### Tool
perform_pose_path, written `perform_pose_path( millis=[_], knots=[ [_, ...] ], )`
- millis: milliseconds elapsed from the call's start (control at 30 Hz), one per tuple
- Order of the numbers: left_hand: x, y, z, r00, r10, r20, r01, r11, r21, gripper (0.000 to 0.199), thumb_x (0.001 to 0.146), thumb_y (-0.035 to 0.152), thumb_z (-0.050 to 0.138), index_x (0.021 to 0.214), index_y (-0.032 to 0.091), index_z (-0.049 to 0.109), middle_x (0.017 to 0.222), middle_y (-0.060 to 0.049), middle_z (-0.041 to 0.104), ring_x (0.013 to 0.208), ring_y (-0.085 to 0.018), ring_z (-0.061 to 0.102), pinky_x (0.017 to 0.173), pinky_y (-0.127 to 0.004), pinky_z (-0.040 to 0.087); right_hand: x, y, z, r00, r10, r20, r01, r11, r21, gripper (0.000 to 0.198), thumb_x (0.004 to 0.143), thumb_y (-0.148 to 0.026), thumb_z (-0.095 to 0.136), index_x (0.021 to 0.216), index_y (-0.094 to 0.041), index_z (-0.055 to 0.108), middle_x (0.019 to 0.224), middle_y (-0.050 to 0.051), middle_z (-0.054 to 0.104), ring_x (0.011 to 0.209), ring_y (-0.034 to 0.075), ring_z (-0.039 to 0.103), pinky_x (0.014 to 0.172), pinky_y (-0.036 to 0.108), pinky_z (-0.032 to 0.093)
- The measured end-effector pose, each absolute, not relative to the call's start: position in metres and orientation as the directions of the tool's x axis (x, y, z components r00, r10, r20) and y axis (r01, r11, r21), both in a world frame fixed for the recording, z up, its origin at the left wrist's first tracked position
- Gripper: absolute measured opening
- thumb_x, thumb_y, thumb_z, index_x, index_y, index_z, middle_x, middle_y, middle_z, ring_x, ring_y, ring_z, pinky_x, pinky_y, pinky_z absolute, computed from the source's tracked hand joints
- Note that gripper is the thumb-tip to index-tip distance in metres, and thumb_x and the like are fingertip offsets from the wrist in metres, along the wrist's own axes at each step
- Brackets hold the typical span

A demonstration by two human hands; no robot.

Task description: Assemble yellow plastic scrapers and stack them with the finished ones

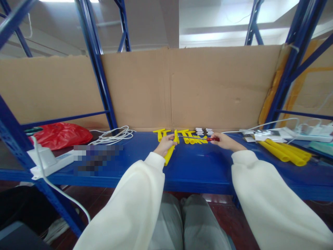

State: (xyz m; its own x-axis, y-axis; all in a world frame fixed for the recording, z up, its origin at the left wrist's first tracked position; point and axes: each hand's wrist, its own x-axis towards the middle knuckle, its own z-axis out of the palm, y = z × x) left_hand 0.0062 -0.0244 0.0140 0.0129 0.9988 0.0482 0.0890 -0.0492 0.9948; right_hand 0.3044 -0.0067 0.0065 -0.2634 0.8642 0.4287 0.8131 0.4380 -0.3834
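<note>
Left grip (pixel 165 144) holds yellow part (pixel 169 156); right grip (pixel 223 141) clasps red-handled screwdriver (pixel 215 139), shaft pointing at it; other yellow parts (pixel 192 140) on bench (pixel 205 166).

shelf (pixel 203 172) was loaded end to end, cardboard (pixel 208 86) behind
bag (pixel 65 135) was on the left, cable coil (pixel 114 136) right of it, power strip (pixel 63 160) in front; fittings (pixel 191 140) sat mid-shelf near the back, screwdriver (pixel 212 139) lay between left hand (pixel 165 144) and right hand (pixel 225 141), and loose tubes (pixel 275 151) were off to the right.
</note>
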Motion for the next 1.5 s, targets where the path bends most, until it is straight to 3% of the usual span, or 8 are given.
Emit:
perform_pose_path(
  millis=[233,767,967,1300,1500],
  knots=[
    [0.005,-0.02,0.012,0.009,0.999,0.053,0.06,-0.053,0.997,0.073,0.066,-0.011,0.061,0.135,0.013,0.057,0.144,-0.021,0.052,0.082,-0.018,0.071,0.049,-0.018,0.049,0.306,-0.007,0.006,-0.265,0.853,0.449,0.821,0.444,-0.359,0.006,0.075,-0.026,0.062,0.077,-0.021,0.064,0.073,0.003,0.07,0.066,0.018,0.061,0.066,0.029,0.05],
    [0.006,-0.02,0.011,-0.001,0.999,0.051,0.046,-0.051,0.998,0.07,0.067,-0.011,0.061,0.132,0.014,0.06,0.137,-0.018,0.059,0.068,-0.013,0.068,0.046,-0.019,0.046,0.304,-0.009,0.008,-0.265,0.846,0.462,0.773,0.473,-0.423,0.01,0.073,-0.031,0.06,0.071,-0.021,0.057,0.073,0.003,0.066,0.069,0.02,0.06,0.072,0.034,0.05],
    [0.005,-0.018,0.011,-0.014,0.999,0.051,0.09,-0.049,0.995,0.073,0.063,-0.009,0.067,0.13,0.018,0.063,0.131,-0.015,0.064,0.078,-0.017,0.07,0.053,-0.019,0.051,0.305,-0.008,0.008,-0.275,0.813,0.513,0.78,0.501,-0.376,0.007,0.073,-0.028,0.059,0.072,-0.021,0.058,0.074,0.005,0.069,0.071,0.021,0.062,0.072,0.033,0.051],
    [0.006,-0.02,0.009,-0.038,0.995,0.09,0.143,-0.084,0.986,0.07,0.065,-0.009,0.065,0.131,0.016,0.061,0.136,-0.017,0.06,0.076,-0.015,0.068,0.052,-0.018,0.049,0.301,-0.015,0.011,-0.273,0.795,0.541,0.819,0.487,-0.303,0.009,0.078,-0.024,0.058,0.084,-0.02,0.064,0.081,0.007,0.073,0.073,0.021,0.065,0.07,0.032,0.052],
    [0.004,-0.022,0.011,-0.02,0.995,0.094,0.151,-0.09,0.984,0.068,0.067,-0.008,0.062,0.132,0.015,0.061,0.132,-0.014,0.062,0.061,-0.009,0.062,0.044,-0.017,0.044,0.292,-0.027,0.014,-0.27,0.804,0.53,0.874,0.436,-0.216,0.012,0.082,-0.031,0.06,0.089,-0.022,0.06,0.084,0.007,0.073,0.074,0.021,0.065,0.064,0.028,0.047]
  ],
)
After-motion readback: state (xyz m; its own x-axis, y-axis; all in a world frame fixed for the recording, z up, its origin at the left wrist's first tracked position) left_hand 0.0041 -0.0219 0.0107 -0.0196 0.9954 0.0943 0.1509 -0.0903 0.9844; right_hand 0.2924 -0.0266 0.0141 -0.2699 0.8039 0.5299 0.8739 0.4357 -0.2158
